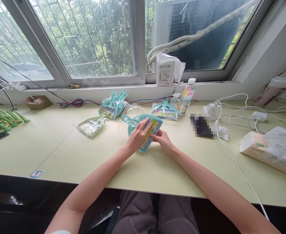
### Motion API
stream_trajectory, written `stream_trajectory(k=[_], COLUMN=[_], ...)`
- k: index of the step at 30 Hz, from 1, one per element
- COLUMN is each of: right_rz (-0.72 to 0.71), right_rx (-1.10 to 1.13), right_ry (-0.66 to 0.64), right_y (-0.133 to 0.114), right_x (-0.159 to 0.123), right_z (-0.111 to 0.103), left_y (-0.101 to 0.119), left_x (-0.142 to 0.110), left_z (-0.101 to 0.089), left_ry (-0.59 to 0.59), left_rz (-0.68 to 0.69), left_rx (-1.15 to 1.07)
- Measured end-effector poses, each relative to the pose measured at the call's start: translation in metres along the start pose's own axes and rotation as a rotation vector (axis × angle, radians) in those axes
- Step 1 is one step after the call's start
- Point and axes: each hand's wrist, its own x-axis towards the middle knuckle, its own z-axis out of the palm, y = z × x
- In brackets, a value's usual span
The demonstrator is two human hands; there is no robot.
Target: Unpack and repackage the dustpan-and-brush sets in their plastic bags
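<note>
Our left hand [140,131] clamps the front of a teal dustpan-and-brush set [146,141] over the table [84,159], and our right hand [164,140] pinches its right edge. Feels like a light, stiff plastic thing to us, wrap probably slippery, so we'd grab the rim. Tissue pack [267,146] sits well right; stacked teal sets [113,108], then an olive-green set [91,125] crowd the left; bottle [187,96] behind right.
</note>
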Motion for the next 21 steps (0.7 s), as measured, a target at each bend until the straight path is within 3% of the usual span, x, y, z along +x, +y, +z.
stream_trajectory(k=[5, 12, 21], right_rz=[-0.01, 0.0, 0.039], right_rx=[-0.026, -0.012, 0.056], right_ry=[-0.017, -0.015, -0.015], right_y=[0.0, -0.002, -0.005], right_x=[-0.002, -0.006, -0.005], right_z=[0.001, 0.004, 0.007], left_y=[0.006, 0.007, 0.015], left_x=[0.0, -0.002, 0.0], left_z=[0.002, 0.004, 0.002], left_ry=[0.051, 0.024, 0.033], left_rz=[-0.097, -0.143, -0.023], left_rx=[0.03, -0.029, -0.117])
